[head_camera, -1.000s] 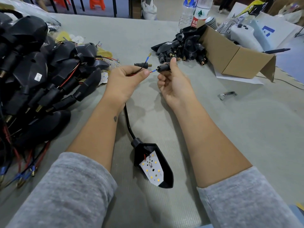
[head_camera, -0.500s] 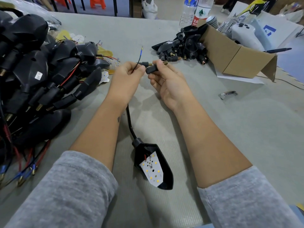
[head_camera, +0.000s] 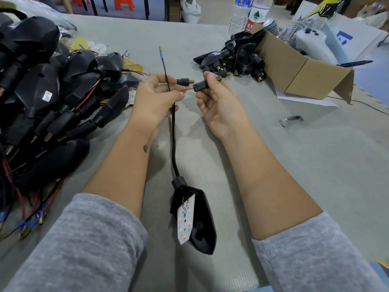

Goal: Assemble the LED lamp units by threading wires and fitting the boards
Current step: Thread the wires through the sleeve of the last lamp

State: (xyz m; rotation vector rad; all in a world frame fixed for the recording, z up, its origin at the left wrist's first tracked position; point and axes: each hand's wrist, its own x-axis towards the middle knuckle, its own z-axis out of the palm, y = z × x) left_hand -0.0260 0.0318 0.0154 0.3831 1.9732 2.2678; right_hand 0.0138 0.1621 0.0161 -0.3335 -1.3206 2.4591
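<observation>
A black lamp housing (head_camera: 200,224) lies on the grey table between my forearms, with a white LED board (head_camera: 185,220) tilted in its opening. Its black cable (head_camera: 173,140) runs up into my left hand (head_camera: 154,100). That hand pinches a red wire (head_camera: 186,89) and holds the black wire (head_camera: 165,70) that stands up to a blue-sleeved tip. A second stem piece with a brass thread (head_camera: 184,81) pokes out above its fingers. My right hand (head_camera: 219,102) grips a black stem connector (head_camera: 203,85) with a brass threaded end; the red wire enters it.
A heap of assembled black lamp units (head_camera: 48,98) with red and blue wires fills the left side. Loose black housings (head_camera: 233,62) spill from a cardboard box (head_camera: 303,72) at the back right. Water bottles (head_camera: 250,15) stand behind. A small metal clip (head_camera: 291,120) lies at the right.
The camera view has come closer. The hands have drawn slightly apart, and the red wire now shows stretched between my left fingers and the connector in my right hand.
</observation>
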